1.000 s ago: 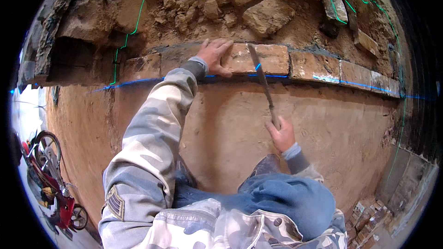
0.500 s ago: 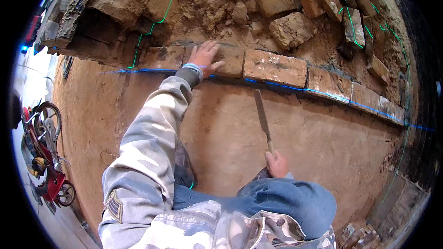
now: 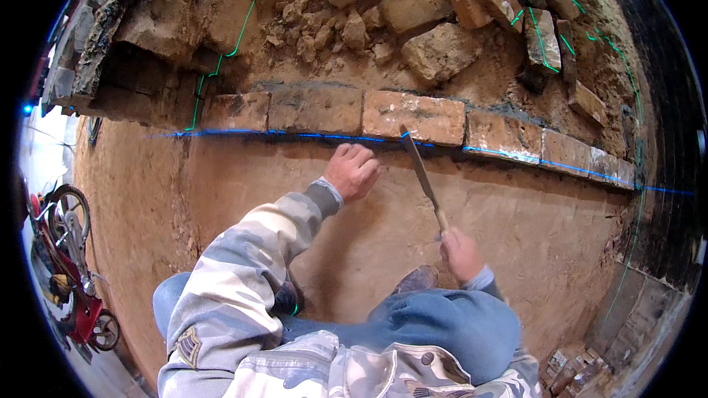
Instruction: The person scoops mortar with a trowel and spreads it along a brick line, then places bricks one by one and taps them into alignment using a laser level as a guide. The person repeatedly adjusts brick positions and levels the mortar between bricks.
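My left hand hovers just in front of the brick row, its fingers curled in; whatever may be inside them is hidden. My right hand, near my right knee, grips the light handle of a bricklayer's knife. Its long, narrow metal blade points away from me, and the tip overlaps the front edge of an orange-brown brick in my view; I cannot tell whether they touch. Left of it in the same row lies a darker brick, with grey mortar along its back edge. A blue laser line runs along the row's front.
Behind the row, rubble and loose bricks are heaped on earth. A broken masonry ledge juts in at the upper left. Bare brown ground lies before me. A red motorbike stands far left; a brick pile sits lower right.
My left hand has come off the brick row and back toward me, its spread fingers now curled. The knife in my right hand has moved forward, its tip now at the brick's edge.
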Demonstrator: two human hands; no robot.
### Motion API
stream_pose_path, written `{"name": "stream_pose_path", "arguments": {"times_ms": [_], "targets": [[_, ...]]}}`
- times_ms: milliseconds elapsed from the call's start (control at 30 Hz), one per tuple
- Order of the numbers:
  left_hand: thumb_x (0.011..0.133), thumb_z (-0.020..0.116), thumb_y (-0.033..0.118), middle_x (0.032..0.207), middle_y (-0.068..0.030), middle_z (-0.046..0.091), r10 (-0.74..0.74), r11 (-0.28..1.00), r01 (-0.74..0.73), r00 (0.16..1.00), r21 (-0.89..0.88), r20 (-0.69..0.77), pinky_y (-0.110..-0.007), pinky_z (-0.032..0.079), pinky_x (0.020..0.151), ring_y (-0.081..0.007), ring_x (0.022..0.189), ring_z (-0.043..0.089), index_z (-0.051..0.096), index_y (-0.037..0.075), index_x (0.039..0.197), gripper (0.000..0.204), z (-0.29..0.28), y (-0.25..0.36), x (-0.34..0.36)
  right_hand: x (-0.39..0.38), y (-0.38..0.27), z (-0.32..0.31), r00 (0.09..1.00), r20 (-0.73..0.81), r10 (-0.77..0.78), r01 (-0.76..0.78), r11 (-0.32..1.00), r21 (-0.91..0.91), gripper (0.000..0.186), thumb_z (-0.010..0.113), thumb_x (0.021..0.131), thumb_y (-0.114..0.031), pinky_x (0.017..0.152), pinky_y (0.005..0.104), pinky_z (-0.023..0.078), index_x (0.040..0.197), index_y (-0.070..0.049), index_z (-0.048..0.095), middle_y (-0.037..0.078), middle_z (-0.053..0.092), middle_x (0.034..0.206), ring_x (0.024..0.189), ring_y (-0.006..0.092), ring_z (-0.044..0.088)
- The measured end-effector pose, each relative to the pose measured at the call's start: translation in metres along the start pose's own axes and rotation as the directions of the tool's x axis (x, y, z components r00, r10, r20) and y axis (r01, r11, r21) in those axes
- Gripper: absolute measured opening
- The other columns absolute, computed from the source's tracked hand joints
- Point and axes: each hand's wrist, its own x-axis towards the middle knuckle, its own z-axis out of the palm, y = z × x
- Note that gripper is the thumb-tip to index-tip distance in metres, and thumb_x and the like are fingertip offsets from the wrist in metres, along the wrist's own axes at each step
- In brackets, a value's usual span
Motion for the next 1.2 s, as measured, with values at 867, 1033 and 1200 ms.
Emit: {"name": "stream_pose_path", "arguments": {"times_ms": [867,1033,1200], "targets": [[0.090,0.064,0.031,0.109,-0.0162,0.062,-0.467,0.723,0.057,0.776,0.689,0.425,-0.043,0.049,0.094,-0.0351,0.108,0.057,0.063,0.004,0.110,0.033,-0.271,-0.078,0.117,0.062,-0.083,-0.048,0.998,-0.044,0.054,-0.024,0.863,0.504,0.025,0.056,0.101,-0.030,0.036,0.0250,0.033,0.088,-0.010,0.049,-0.003,0.043,0.061,0.043,0.0067,0.041],[0.085,0.068,0.026,0.106,-0.0175,0.062,-0.260,0.879,-0.016,0.822,0.477,0.507,-0.045,0.051,0.088,-0.0370,0.101,0.060,0.065,0.004,0.104,0.029,-0.224,-0.071,0.106,0.024,-0.059,-0.047,0.995,-0.053,0.084,-0.048,0.876,0.481,0.022,0.057,0.100,-0.025,0.038,0.0247,0.033,0.088,-0.008,0.049,-0.003,0.046,0.062,0.045,0.0060,0.042],[0.075,0.075,0.021,0.122,-0.0209,0.059,0.051,0.995,-0.083,0.903,0.057,0.426,-0.046,0.050,0.094,-0.0407,0.110,0.058,0.059,0.004,0.115,0.046,-0.074,-0.023,0.063,-0.014,-0.016,-0.056,0.976,-0.210,-0.061,0.089,0.988,0.129,0.023,0.062,0.097,-0.024,0.045,0.0285,0.037,0.089,-0.003,0.055,0.001,0.051,0.063,0.050,0.0089,0.044]]}}
